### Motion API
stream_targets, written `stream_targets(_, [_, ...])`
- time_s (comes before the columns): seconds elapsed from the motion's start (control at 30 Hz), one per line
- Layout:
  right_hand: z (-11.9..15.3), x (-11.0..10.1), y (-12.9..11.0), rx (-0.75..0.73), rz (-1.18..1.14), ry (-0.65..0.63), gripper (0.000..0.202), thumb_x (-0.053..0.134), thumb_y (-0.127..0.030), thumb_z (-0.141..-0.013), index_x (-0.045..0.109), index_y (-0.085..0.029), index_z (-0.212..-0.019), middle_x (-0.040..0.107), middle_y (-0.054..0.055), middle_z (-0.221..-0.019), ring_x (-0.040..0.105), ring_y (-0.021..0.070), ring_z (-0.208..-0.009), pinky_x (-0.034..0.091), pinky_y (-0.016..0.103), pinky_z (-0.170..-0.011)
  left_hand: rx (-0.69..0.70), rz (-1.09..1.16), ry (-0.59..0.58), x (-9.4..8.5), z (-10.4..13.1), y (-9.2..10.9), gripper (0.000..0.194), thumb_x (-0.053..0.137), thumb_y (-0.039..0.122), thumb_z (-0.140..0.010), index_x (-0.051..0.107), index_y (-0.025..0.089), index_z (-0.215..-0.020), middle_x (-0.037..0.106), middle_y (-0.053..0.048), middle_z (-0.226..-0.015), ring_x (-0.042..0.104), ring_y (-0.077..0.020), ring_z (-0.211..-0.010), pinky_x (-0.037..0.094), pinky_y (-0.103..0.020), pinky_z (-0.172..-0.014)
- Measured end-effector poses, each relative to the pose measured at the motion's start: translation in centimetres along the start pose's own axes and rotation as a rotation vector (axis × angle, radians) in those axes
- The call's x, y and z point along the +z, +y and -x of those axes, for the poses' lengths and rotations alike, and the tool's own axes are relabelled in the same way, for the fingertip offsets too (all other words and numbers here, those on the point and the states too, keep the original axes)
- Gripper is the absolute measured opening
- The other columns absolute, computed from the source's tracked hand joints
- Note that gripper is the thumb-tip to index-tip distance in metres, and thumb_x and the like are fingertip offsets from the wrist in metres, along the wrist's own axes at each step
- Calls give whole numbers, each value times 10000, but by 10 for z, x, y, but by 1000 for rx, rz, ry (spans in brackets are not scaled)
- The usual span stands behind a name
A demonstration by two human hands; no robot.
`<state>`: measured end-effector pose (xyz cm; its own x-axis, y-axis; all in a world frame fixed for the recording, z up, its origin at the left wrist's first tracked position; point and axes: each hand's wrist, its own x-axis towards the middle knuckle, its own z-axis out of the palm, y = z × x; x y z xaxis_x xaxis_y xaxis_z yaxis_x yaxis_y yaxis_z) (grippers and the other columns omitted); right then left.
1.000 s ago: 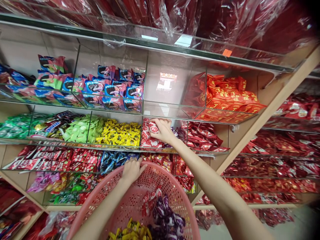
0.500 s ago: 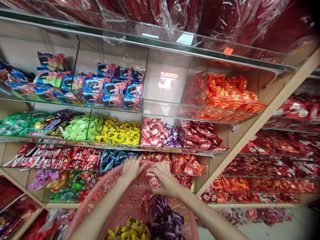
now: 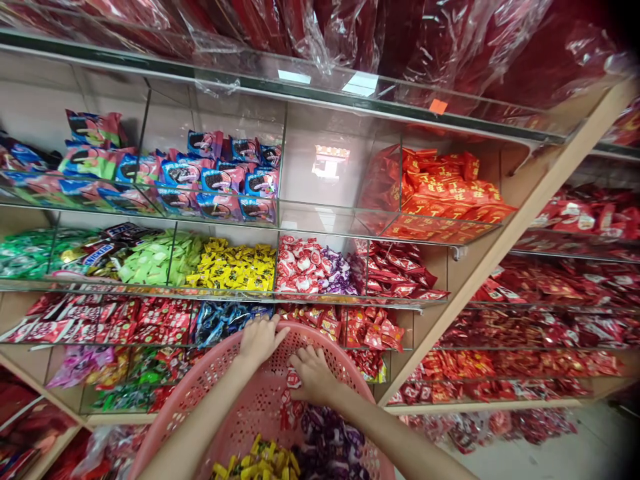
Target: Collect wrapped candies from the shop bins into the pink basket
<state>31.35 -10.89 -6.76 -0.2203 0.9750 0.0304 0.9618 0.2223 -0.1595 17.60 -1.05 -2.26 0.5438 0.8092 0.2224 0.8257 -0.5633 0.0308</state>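
Pink, full of little holes, and cropped at the near edge of view: that's the basket (image 3: pixel 245 413), so its near rim can't be seen. The yellow candies (image 3: pixel 255 461) and purple candies (image 3: pixel 333 440) lying in it get cropped too. Part of the far rim is covered by the left hand (image 3: pixel 259 339); its grip is hooked over there, fingertips hidden, thumb stuck out to the right. The right hand (image 3: pixel 314 377) is held over the basket's inside, fingers bent and a bit spread. A red-and-white candy (image 3: pixel 293 379) is seen right at the fingertips, but whether it's pinched or let go can't be told, tbh. More red-and-white sweets (image 3: pixel 290 410) are partly covered just below, left of the purple ones. Compared with half a second ago, the right hand has been brought nearer, away from the far rim, where a candy was clearly held. The left hand has been kept put. The shelf pile (image 3: pixel 300 267) of red-and-white sweets, blocked by the right hand a second ago, is left uncovered.
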Motion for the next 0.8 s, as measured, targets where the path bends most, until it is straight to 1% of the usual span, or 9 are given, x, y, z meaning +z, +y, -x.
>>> stream_targets(0.1, [0,11,-4,57,22,-25,473,639,-483,-637,529,-178,-982,526,111,-1032,439,300,-992,333,450,-839,-16,4,-17,-1,0,1,505,245,504,-864,549,174,-1095,629,-138,-1009,570,-254,-958,391,-368,-808])
stream_targets(0.23, [3,19,-3,64,40,-37,439,612,-473,-667,542,-186,-993,540,108,-1021,446,292,-990,342,446,-840,-22,-8,-17,-1,0,1,493,251,503,-862,550,185,-1091,631,-129,-1008,569,-246,-958,388,-358,-811])
stream_targets(0.33, [5,20,-2,64,54,-31,411,606,-440,-686,556,-190,-1008,549,108,-1016,454,283,-990,350,438,-840,-20,-13,-13,-1,0,1,492,259,515,-857,549,192,-1089,630,-127,-1011,568,-247,-958,387,-356,-807])
stream_targets(0.47, [8,14,0,35,26,-23,385,577,-436,-724,574,-214,-1038,566,99,-1015,473,275,-985,366,430,-835,-18,-25,-7,0,0,1,476,261,497,-861,549,193,-1087,628,-125,-1013,569,-249,-953,389,-358,-803])
stream_targets(0.6, [11,7,5,24,-89,-17,384,557,-446,-757,581,-226,-1070,584,86,-1034,497,258,-1000,382,396,-847,3,-41,15,1,0,0,490,250,508,-860,551,186,-1074,631,-128,-999,574,-259,-937,397,-364,-784])
stream_targets(0.73, [11,2,18,44,-335,21,421,576,-431,-758,554,-236,-1130,590,64,-1106,514,224,-1046,387,332,-885,5,-32,21,4,0,-1,510,251,539,-852,559,183,-1051,634,-133,-987,575,-255,-939,393,-361,-791])
stream_targets(0.8, [10,0,24,50,-447,42,437,575,-426,-762,542,-229,-1151,596,61,-1123,532,214,-1039,397,314,-886,0,-19,22,5,0,-1,519,252,548,-849,555,185,-1064,635,-134,-988,576,-252,-942,388,-360,-799])
